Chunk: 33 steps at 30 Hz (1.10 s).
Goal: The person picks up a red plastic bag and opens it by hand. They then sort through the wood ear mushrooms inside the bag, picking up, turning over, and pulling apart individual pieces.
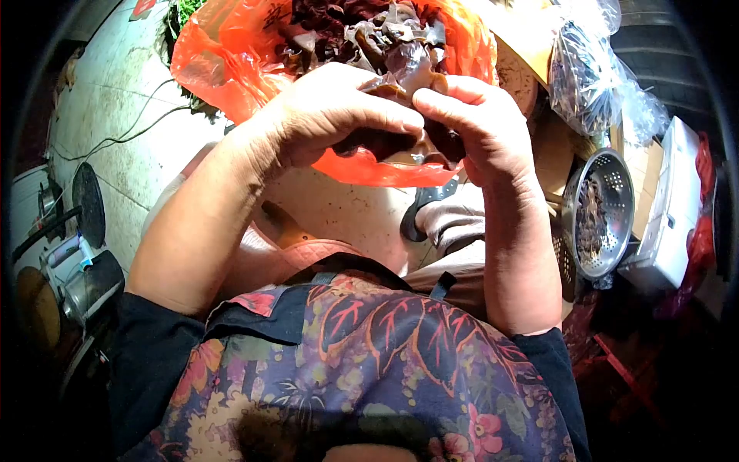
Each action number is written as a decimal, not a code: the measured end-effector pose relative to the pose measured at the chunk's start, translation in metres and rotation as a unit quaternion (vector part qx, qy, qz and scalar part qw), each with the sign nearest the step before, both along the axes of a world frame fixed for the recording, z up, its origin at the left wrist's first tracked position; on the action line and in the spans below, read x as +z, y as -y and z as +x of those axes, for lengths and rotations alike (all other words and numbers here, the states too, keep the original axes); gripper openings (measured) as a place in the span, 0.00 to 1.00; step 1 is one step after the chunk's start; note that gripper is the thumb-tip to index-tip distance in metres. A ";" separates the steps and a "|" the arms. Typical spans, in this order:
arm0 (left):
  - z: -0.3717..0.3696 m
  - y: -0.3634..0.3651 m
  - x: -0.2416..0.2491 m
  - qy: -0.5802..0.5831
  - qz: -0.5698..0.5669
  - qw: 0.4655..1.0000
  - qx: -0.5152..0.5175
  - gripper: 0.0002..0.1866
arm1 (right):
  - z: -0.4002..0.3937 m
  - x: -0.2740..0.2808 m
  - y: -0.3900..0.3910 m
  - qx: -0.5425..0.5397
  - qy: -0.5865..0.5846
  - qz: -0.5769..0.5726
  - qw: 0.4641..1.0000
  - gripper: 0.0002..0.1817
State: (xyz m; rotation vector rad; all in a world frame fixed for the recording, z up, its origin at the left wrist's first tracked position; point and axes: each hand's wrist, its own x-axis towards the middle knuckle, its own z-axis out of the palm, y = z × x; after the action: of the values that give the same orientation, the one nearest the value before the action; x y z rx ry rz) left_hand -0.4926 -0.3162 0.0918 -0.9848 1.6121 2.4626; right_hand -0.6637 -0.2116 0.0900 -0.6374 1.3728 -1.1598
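Observation:
An orange-red plastic bag [219,58] lies open at the top middle, with a heap of dark brown, leafy, wet-looking pieces [369,35] in it. Over the bag's near part, my left hand [331,108] holds a glossy brown piece [408,73], its thumb pointing right. My right hand [481,123] pinches the same brown stuff from the right, thumb and forefinger together. The two thumbs are close to each other. More dark pieces show beneath both hands, above the bag's near edge.
At the right are a metal colander [608,212] with dark strips, a white box [668,208] and a clear plastic bag [589,73]. Green leaves [187,11] lie beyond the bag. A black cable [115,141] crosses the floor at the left, near a round black object [90,204].

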 end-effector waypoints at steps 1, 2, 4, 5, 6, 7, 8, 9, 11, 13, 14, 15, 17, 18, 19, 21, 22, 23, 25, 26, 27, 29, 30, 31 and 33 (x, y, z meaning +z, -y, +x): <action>0.000 -0.002 -0.004 0.000 0.000 1.000 0.000 0.14 | 0.002 -0.001 0.000 -0.009 -0.007 -0.006 1.000 0.11; -0.001 -0.003 -0.006 -0.005 0.014 1.000 0.024 0.14 | 0.000 -0.002 0.000 0.000 -0.008 -0.009 1.000 0.11; -0.002 -0.005 -0.004 -0.018 0.032 0.997 0.065 0.15 | 0.001 -0.005 -0.001 -0.015 -0.004 -0.025 1.000 0.10; -0.003 -0.007 -0.005 -0.018 0.031 0.997 0.065 0.15 | 0.002 -0.006 0.000 -0.030 0.000 -0.041 0.999 0.10; -0.005 -0.010 -0.006 -0.069 0.043 0.992 0.098 0.15 | 0.007 -0.005 0.001 -0.056 0.031 -0.068 0.996 0.10; -0.006 -0.013 -0.007 -0.119 0.056 0.983 0.131 0.15 | 0.011 -0.003 0.001 -0.056 0.031 -0.069 0.996 0.10; -0.006 -0.014 -0.006 -0.110 0.055 0.982 0.140 0.13 | 0.014 -0.001 0.002 -0.087 0.069 -0.078 0.991 0.10; -0.006 -0.016 -0.006 -0.110 0.054 0.983 0.140 0.13 | 0.015 0.000 0.002 -0.118 0.107 -0.088 0.983 0.10; -0.006 -0.018 -0.005 -0.125 0.021 0.976 0.179 0.10 | 0.014 0.000 0.003 -0.123 0.101 -0.100 0.982 0.12; -0.008 -0.018 -0.004 -0.132 0.040 0.973 0.187 0.10 | 0.016 0.000 0.004 -0.143 0.132 -0.097 0.976 0.13; -0.008 -0.017 -0.003 -0.114 0.025 0.977 0.179 0.10 | 0.013 0.002 0.004 -0.143 0.132 -0.098 0.976 0.13; -0.009 -0.015 -0.002 -0.096 0.010 0.980 0.172 0.11 | 0.009 0.003 0.004 -0.126 0.117 -0.071 0.983 0.13; -0.005 -0.010 -0.001 -0.074 -0.007 0.987 0.139 0.11 | 0.004 0.006 0.002 -0.109 0.103 -0.043 0.988 0.14; -0.004 -0.008 0.001 -0.052 -0.024 0.993 0.107 0.10 | 0.002 0.008 0.002 -0.073 0.113 -0.034 0.990 0.14; -0.003 -0.007 0.004 -0.052 -0.023 0.993 0.107 0.10 | 0.000 0.009 0.001 -0.037 0.124 -0.026 0.991 0.14; -0.001 -0.006 0.014 0.002 -0.120 0.990 0.075 0.09 | -0.004 0.006 -0.001 -0.005 0.120 -0.018 0.993 0.14; -0.001 -0.007 0.012 0.002 -0.169 0.983 0.070 0.09 | -0.004 0.005 -0.001 -0.011 0.111 -0.024 0.993 0.13; 0.000 -0.007 0.013 0.002 -0.169 0.983 0.071 0.09 | -0.004 0.004 -0.002 -0.016 0.102 -0.029 0.994 0.13; 0.000 -0.006 0.015 0.029 -0.185 0.979 0.076 0.09 | -0.004 -0.004 -0.001 -0.025 0.078 -0.035 0.996 0.12; 0.001 -0.006 0.015 0.028 -0.185 0.979 0.077 0.09 | -0.003 -0.006 -0.001 -0.054 0.069 -0.048 0.995 0.12; 0.001 -0.005 0.014 0.007 -0.159 0.983 0.094 0.09 | -0.002 -0.006 0.000 -0.083 0.061 -0.062 0.993 0.12; 0.003 -0.002 0.010 -0.014 -0.136 0.984 0.111 0.09 | -0.002 -0.005 0.003 -0.103 0.065 -0.075 0.990 0.12; 0.004 0.000 0.006 -0.028 -0.117 0.983 0.141 0.10 | -0.005 -0.006 0.006 -0.130 0.086 -0.097 0.983 0.13; 0.006 0.002 0.003 -0.043 -0.098 0.980 0.171 0.10 | -0.007 -0.007 0.008 -0.157 0.108 -0.120 0.974 0.13; 0.010 0.007 -0.003 -0.040 -0.094 0.965 0.240 0.11 | -0.008 -0.004 0.009 -0.173 0.107 -0.128 0.971 0.15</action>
State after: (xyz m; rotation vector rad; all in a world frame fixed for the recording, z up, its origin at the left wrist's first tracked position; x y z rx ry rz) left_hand -0.4827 -0.3233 0.0891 -1.4771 1.8429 2.7056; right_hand -0.6714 -0.2211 0.0864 -0.4440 1.1868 -1.6550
